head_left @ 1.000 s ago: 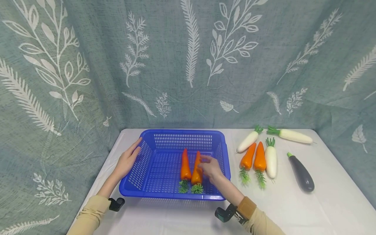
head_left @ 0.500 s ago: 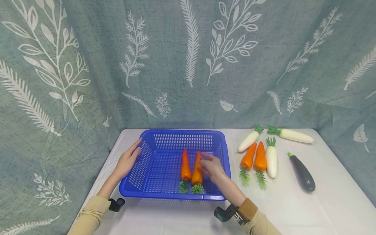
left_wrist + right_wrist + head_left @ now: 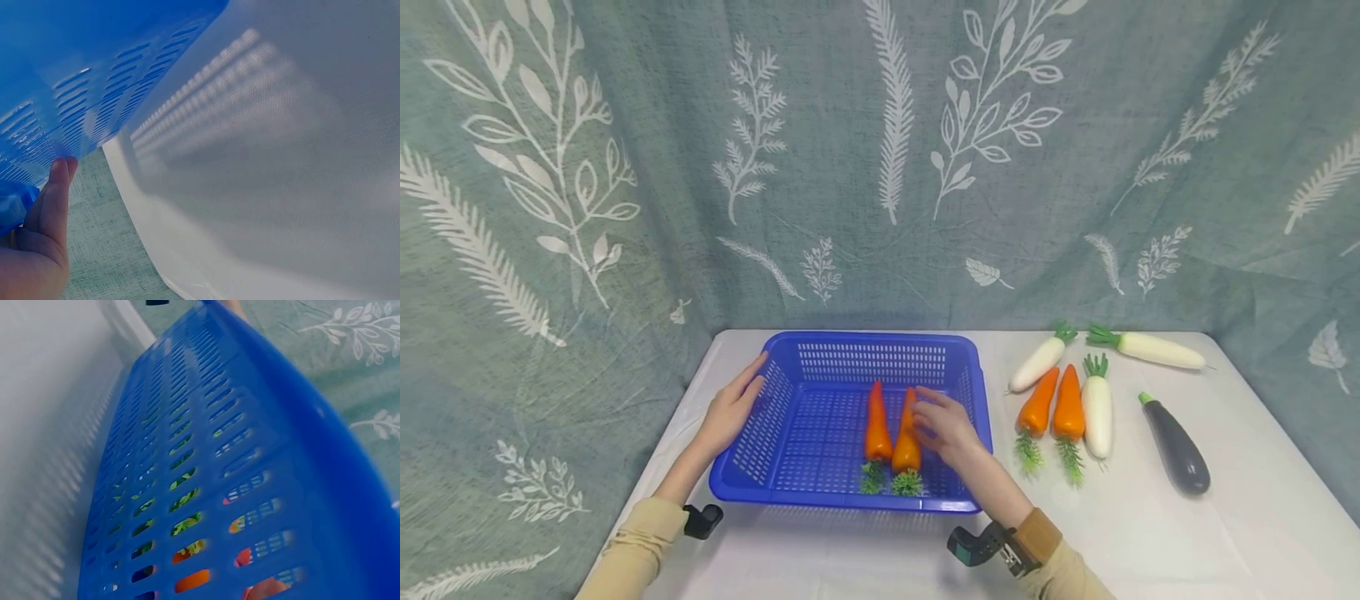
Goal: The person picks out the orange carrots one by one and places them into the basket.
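Note:
A blue plastic basket [image 3: 850, 505] stands on the white table with two orange carrots in its right half. The left carrot [image 3: 877, 427] and the right carrot [image 3: 907, 446] lie side by side, leafy tops towards the near wall. My left hand [image 3: 727, 414] rests at the basket's left rim, and in the left wrist view its straight fingers [image 3: 57, 181] touch the outer wall. Inside the basket, my right hand [image 3: 946, 427] has its loosely bent fingers at the right carrot's right side. The right wrist view mostly shows the slotted wall [image 3: 187, 450]; a bit of hand and orange shows through.
Right of the basket lie two more carrots [image 3: 1068, 404] [image 3: 1038, 404], three white radishes [image 3: 1098, 417] [image 3: 1037, 364] [image 3: 1162, 350] and a dark eggplant [image 3: 1177, 450]. A patterned green curtain [image 3: 880, 283] hangs behind the table.
My right hand's fingers have shifted slightly beside the right carrot, with the hand still inside the basket. The left hand, basket and carrots keep their places; the head view has moved slightly.

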Demonstrator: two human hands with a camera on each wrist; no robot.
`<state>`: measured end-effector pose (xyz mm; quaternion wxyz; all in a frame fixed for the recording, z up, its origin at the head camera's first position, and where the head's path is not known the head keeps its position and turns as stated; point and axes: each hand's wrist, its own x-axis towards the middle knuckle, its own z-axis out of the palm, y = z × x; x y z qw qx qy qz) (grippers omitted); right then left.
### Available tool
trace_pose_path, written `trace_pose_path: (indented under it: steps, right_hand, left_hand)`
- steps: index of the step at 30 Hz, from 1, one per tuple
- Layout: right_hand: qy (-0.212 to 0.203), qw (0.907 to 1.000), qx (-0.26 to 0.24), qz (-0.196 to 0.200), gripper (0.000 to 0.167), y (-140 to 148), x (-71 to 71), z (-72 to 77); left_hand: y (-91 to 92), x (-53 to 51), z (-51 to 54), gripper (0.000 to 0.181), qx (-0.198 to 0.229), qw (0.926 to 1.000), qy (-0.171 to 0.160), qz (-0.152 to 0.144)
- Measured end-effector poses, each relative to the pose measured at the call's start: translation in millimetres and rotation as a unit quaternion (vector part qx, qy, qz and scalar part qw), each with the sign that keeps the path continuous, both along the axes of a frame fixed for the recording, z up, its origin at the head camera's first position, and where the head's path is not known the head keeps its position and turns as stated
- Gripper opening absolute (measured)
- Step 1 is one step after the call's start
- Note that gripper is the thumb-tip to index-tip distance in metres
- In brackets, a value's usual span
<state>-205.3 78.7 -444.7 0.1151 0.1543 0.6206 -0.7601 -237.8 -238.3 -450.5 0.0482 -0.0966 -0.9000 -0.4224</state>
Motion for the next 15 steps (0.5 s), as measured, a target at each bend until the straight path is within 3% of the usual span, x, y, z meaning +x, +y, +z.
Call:
trace_pose_path:
  steps: [7,15]
  right_hand:
    - [-0.002,0.9993,-0.037,0.006,0.049,4.2,-1.1,5.7]
    - [0.011,0.9991,-0.033,0.023,0.046,15.3,0.4,12.7]
  left_hand:
    - [0.1,-1.2,-2.8,0.049,0.001,1.0,0.001,0.0]
    - [-1.3,-2.0,-3.6,0.049,-0.005,1.0,0.006,0.001]
